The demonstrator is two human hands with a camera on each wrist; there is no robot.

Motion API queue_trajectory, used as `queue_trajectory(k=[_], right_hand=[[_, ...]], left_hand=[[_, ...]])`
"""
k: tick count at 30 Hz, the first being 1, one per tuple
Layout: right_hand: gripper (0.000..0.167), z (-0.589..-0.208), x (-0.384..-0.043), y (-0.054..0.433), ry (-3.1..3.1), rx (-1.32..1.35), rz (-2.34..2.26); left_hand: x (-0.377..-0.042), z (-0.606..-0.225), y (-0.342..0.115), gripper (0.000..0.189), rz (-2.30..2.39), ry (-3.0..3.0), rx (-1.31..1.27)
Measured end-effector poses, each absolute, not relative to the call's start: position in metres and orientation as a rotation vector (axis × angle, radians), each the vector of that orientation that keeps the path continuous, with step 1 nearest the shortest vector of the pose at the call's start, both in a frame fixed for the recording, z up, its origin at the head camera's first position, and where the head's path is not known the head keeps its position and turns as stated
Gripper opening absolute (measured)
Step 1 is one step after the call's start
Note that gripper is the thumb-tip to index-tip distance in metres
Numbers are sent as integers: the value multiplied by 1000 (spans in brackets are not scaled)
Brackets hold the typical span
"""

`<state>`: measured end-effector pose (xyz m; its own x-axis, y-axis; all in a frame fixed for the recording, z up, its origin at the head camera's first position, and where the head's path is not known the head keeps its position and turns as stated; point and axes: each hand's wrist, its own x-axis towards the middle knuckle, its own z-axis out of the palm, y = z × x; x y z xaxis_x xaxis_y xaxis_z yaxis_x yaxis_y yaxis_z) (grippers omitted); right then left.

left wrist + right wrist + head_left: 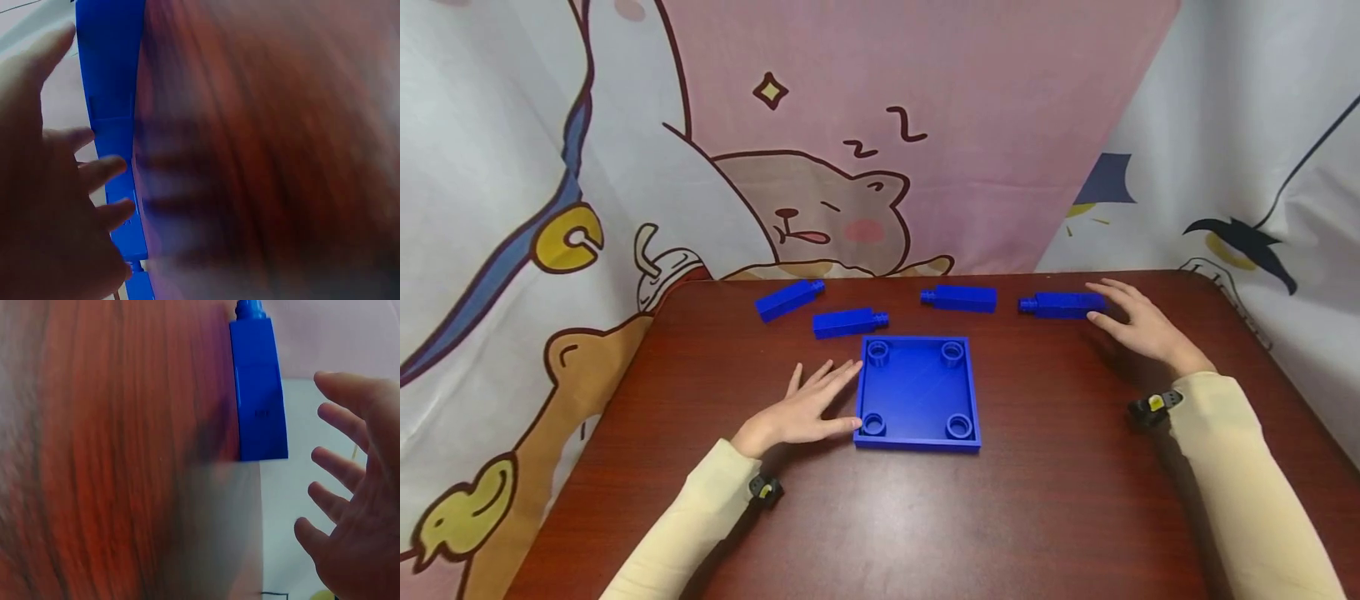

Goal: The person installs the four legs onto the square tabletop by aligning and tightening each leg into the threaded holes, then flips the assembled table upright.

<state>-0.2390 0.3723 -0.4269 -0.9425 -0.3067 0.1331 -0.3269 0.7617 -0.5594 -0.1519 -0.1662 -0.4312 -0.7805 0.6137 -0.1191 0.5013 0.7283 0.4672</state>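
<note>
Four blue knob-ended blocks (844,323); square blue tray (917,387), raised corner rings (958,427).

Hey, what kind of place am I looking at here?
Probably a small, makeshift tabletop workspace: cartoon-printed cloth hangs behind and beside a wood-grained table, which holds a square blue tray and four blue pegs.

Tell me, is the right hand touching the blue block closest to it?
Apart: the right wrist view shows pale cloth between the right hand and the blue block.
</note>
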Motion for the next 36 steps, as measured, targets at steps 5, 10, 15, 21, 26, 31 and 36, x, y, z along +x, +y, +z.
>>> queue_trajectory(k=[5,10,15,21,26,31,36], right_hand=[[58,-429,-241,377,-2922,468,988],[57,-435,-245,381,-2915,375,1110],[54,-439,-249,382,-2877,304,1243],[53,-446,-253,383,-2847,260,1321],[51,-451,-255,382,-2858,231,1319],[50,-453,-255,382,-2868,177,1338],[49,-456,-254,382,-2848,129,1362]], left_hand=[[-154,-432,-163,86,675,2598,908],[-158,-433,-156,84,690,2563,943],[-161,-431,-147,85,655,2557,942],[-165,-431,-138,85,641,2555,947],[-169,-433,-132,85,668,2540,949],[-168,-432,-129,86,694,2528,918],[-169,-432,-127,87,692,2529,901]])
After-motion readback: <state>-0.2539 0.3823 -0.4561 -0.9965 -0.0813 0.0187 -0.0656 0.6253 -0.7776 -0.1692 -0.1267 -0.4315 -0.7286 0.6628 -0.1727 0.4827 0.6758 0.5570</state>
